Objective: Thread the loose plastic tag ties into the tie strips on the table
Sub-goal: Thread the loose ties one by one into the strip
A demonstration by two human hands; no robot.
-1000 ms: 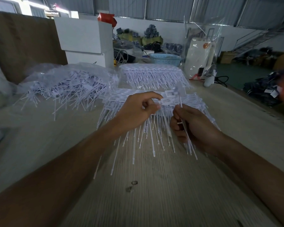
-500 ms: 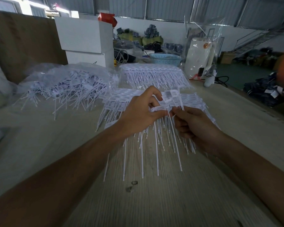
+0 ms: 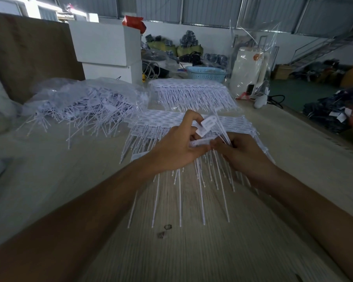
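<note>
— What are the hands doing?

— The left hand (image 3: 176, 146) is curled round a bunch of white plastic tag ties (image 3: 207, 124); its fingers pinch the flat heads, which stick up above the knuckles. The right hand (image 3: 240, 153) meets it from the other side, thumb and fingertips pinched on the thin tails of the same bunch, just under the heads. The two hands touch, or nearly so, in the middle of the desk.

— And below the hands?

— Long thin white tails (image 3: 202, 196) hang and fan out toward the near edge of the pale wooden desk (image 3: 212, 257). Whether each belongs to the held bunch or to the strip lying under it, I cannot tell.

— Where are the strips?

— One white strip of joined ties (image 3: 161, 119) lies flat right behind the hands, tails pointing at the near edge. A second white strip (image 3: 192, 92) lies farther back, near the far edge.

— The loose ones?

— A heap of loose white ties in clear plastic wrap (image 3: 84, 104) sits toward the far left of the desk, well apart from the hands.

— Anything else?

— Two stacked white boxes (image 3: 106, 47) stand at the far edge behind the heap, a light blue plastic basket (image 3: 206, 73) is beside them to the right, and a clear plastic bag over a white object (image 3: 251, 64) stands at the far right. Two small dark marks (image 3: 165, 231) show on the desk surface near the front.
</note>
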